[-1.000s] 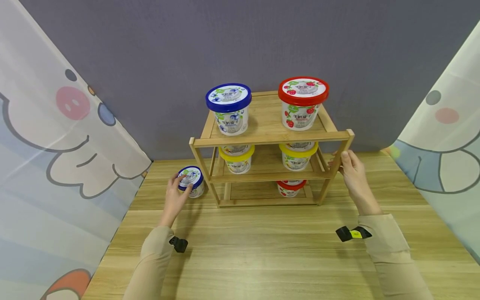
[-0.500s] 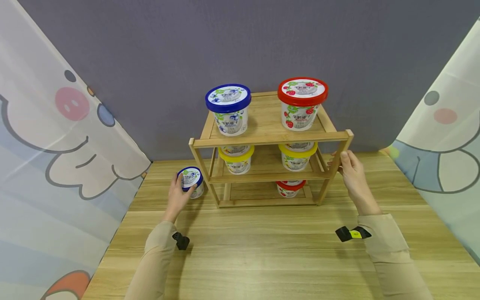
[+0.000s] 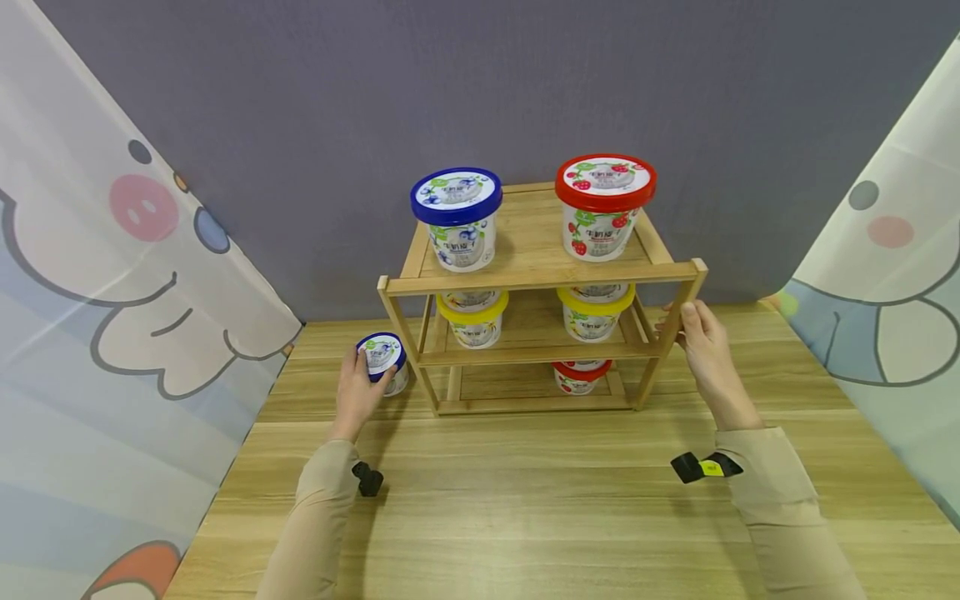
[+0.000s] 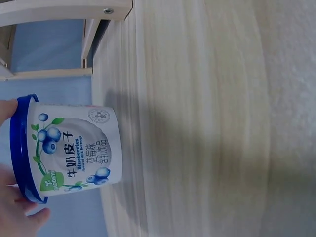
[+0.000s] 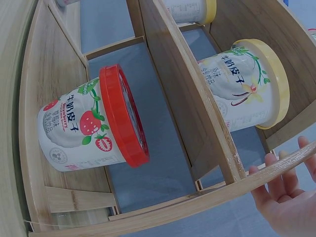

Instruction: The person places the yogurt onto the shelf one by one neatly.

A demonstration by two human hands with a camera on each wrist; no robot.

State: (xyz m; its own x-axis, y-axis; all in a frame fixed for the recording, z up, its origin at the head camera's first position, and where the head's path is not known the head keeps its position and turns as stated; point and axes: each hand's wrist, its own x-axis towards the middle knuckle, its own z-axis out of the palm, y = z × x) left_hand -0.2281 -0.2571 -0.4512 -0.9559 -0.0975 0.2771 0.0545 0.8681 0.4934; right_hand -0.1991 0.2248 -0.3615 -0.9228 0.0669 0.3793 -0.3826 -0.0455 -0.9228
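Observation:
In the head view, a white tub with a blue lid (image 3: 381, 357) stands on the table left of the wooden rack. My left hand (image 3: 358, 390) grips this tub by its lid, thumb on the near side. Blueberries are printed on the tub's side (image 4: 74, 148) in the left wrist view, with fingertips at the lid rim. My right hand (image 3: 703, 343) holds the right front post of the three-tier wooden rack (image 3: 540, 279). From the right wrist view, its fingers (image 5: 274, 185) bend around that post.
On the rack's top stand a blue-lidded tub (image 3: 459, 221) and a red-lidded tub (image 3: 603, 208). Two yellow-lidded tubs (image 3: 474, 321) occupy the middle shelf. Below, at the right, sits a red-lidded tub (image 3: 579, 379). A grey wall (image 3: 337, 125) rises behind; printed curtains (image 3: 90, 292) flank the table.
My left hand has shifted slightly right, and its fingers have settled around the tub's lid rim. The right hand and the rack have stayed in place.

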